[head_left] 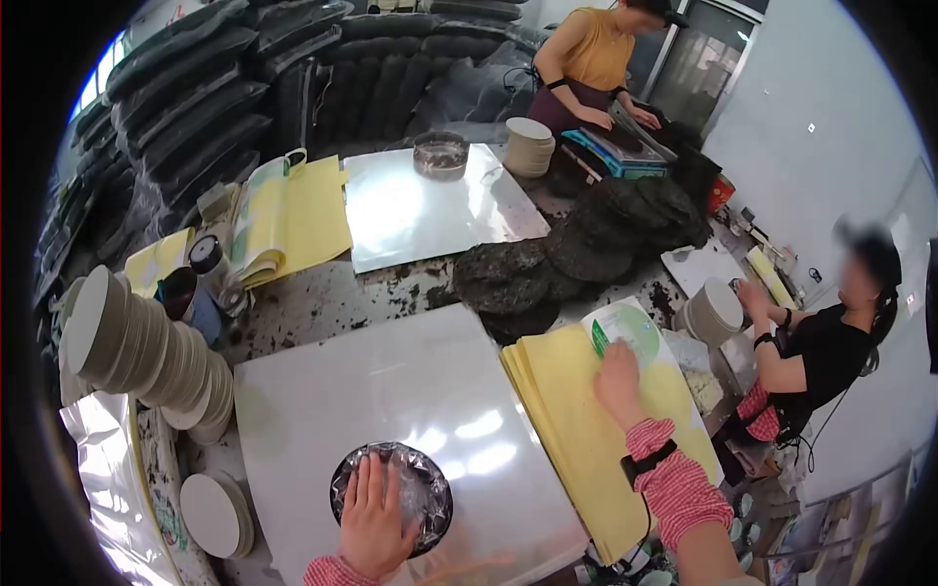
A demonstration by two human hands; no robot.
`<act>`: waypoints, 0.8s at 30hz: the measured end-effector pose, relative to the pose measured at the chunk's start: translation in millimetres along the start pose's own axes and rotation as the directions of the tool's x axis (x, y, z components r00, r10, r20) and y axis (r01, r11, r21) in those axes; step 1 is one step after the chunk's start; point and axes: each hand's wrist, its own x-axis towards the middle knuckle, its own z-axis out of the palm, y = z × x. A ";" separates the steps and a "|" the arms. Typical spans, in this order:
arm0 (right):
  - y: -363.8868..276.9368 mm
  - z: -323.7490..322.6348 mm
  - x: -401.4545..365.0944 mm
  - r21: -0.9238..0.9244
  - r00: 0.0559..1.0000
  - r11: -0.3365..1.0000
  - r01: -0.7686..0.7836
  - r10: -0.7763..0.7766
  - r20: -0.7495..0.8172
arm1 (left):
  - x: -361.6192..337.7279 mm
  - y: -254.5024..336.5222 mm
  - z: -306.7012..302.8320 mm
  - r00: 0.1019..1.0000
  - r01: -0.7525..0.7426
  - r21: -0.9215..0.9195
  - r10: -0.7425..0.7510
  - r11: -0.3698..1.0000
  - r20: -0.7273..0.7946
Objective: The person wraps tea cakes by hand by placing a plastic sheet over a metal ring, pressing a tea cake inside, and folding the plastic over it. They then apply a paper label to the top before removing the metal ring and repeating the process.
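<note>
My left hand (376,513) lies flat, fingers stretched, on a round dark cake (426,488) covered in crinkled clear film. The cake rests on a large shiny sheet (362,391). To the right, my right hand (618,381) has its fingers closed together at a printed paper sheet (640,332) with a round green design. That sheet lies on a stack of yellow papers (562,410); the fingertips are partly hidden, and their hold looks like a pinch on the paper.
Round pale discs (210,513) and a leaning stack of discs (147,342) stand left. Dark pressed cakes (586,239) are piled beyond the papers. A second shiny sheet (430,215) bears a round tin (441,156). One person (586,59) works at the back, another (831,342) at right.
</note>
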 end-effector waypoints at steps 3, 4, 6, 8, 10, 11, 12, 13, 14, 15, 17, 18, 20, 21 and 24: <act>21.0 40.0 -2.9 -0.072 0.992 0.997 -0.039 0.048 0.118 | 1.1 7.7 -7.9 0.997 0.045 0.011 -0.045 0.999 0.064; 19.3 47.8 -1.5 -0.069 0.991 0.996 -0.052 0.060 0.120 | 2.5 6.4 -6.8 0.997 0.037 0.022 -0.039 0.999 0.069; 16.5 56.9 -0.8 -0.212 0.929 0.977 -0.003 0.081 0.362 | 0.8 3.6 -5.6 0.999 -0.001 0.024 0.001 1.000 0.035; 24.0 50.4 1.3 -0.144 0.919 0.990 -0.009 0.066 0.390 | -0.1 9.7 -8.5 0.998 0.023 0.015 -0.024 1.000 0.052; 33.1 37.0 20.0 -0.072 0.915 0.997 -0.001 0.030 0.402 | 0.5 11.0 -10.6 0.997 0.064 0.002 -0.064 0.998 0.052; 40.3 28.2 28.3 0.034 0.878 0.996 -0.087 0.060 0.475 | -0.5 10.3 -9.1 0.997 0.060 -0.015 -0.060 0.998 0.043; 46.6 23.5 31.4 0.129 0.832 0.975 -0.182 0.082 0.549 | -1.1 9.7 -7.3 0.998 0.052 -0.033 -0.051 0.998 0.036; 48.1 24.7 31.6 0.123 0.831 0.974 -0.192 0.094 0.549 | -0.9 8.7 -5.4 0.999 0.041 -0.031 -0.039 0.999 0.037; 47.4 31.7 28.7 0.128 0.882 0.981 -0.145 0.070 0.466 | -1.4 7.1 -3.6 1.000 0.018 -0.018 -0.018 1.000 0.024; 46.6 38.3 24.1 0.129 0.924 0.987 -0.100 0.044 0.379 | -3.3 5.6 -3.4 1.000 -0.004 -0.002 0.004 1.000 0.013; 32.9 6.2 44.4 0.259 0.895 0.925 -0.278 0.152 0.419 | -6.9 1.5 -4.3 0.999 -0.006 -0.010 0.007 1.000 0.037; 10.8 -49.4 66.0 0.304 0.938 0.920 -0.247 0.149 0.312 | -3.8 0.4 -3.7 0.999 0.013 -0.032 -0.011 0.999 0.052; -45.1 -174.6 87.4 0.552 0.989 0.821 -0.149 0.116 0.095 | 2.2 -0.5 -2.6 1.000 0.015 -0.033 -0.015 0.999 0.016; -71.9 -208.6 79.5 0.736 0.988 0.662 -0.145 0.054 0.147 | -1.8 0.7 -3.8 1.000 -0.005 -0.018 0.005 1.000 0.018; -165.7 -215.2 23.7 0.920 0.991 0.377 0.108 -0.116 -0.069 | -7.2 -1.5 0.9 0.996 0.084 -0.208 -0.090 0.975 -0.020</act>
